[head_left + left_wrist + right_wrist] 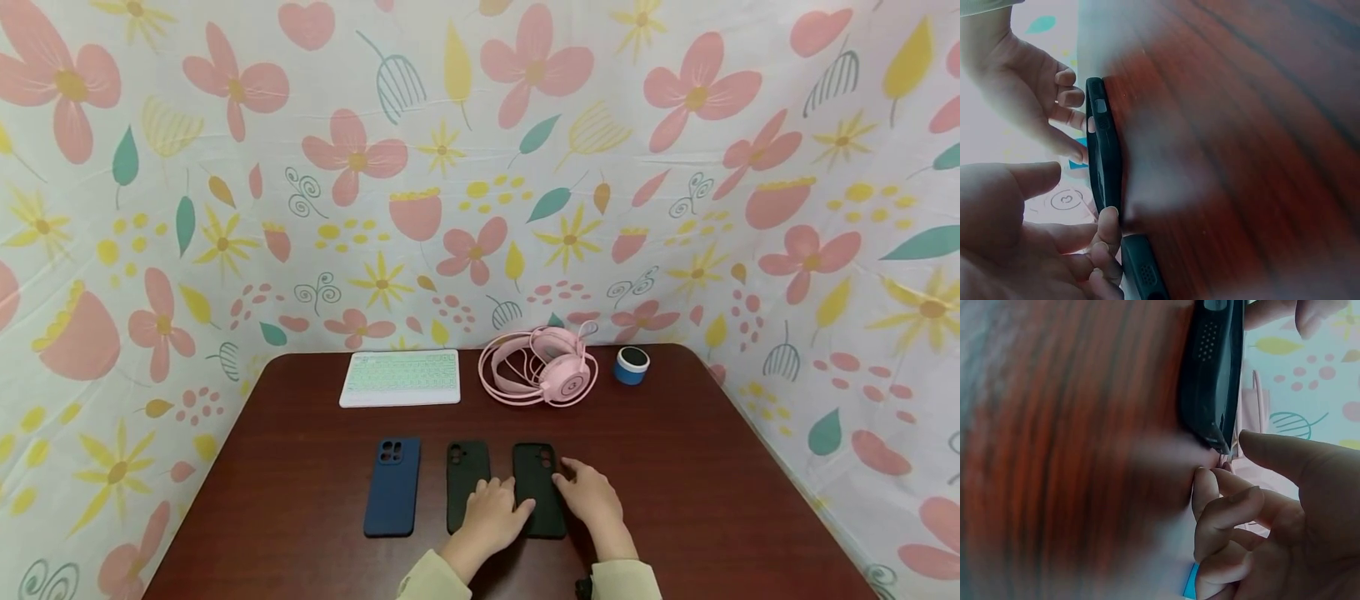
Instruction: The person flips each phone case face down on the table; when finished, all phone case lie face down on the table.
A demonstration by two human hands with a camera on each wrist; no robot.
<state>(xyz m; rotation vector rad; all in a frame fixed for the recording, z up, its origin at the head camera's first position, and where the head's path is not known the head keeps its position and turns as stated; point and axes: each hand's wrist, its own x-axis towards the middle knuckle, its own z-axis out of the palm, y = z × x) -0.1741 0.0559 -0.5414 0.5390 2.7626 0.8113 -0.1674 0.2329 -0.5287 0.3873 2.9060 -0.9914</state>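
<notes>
Three phone cases lie in a row on the table: a blue phone case [392, 492] at left, a dark green phone case [468, 471] in the middle and a black phone case [543, 500] at right. My left hand [491, 515] reaches over the middle case, its fingertips at the black case's left edge and its thumb over that case. On the other side, my right hand [592, 496] has its thumb by the black case's right edge, fingers loosely bent. In the left wrist view, the black case [1105, 150] lies between both hands, flat on the table.
A white keyboard with green keys [401, 379] lies at the back left of the brown table [300, 467]. Behind the cases is a pink headset [562, 379] with its cable looped round it. A small blue and white round container [631, 367] stands at the back right.
</notes>
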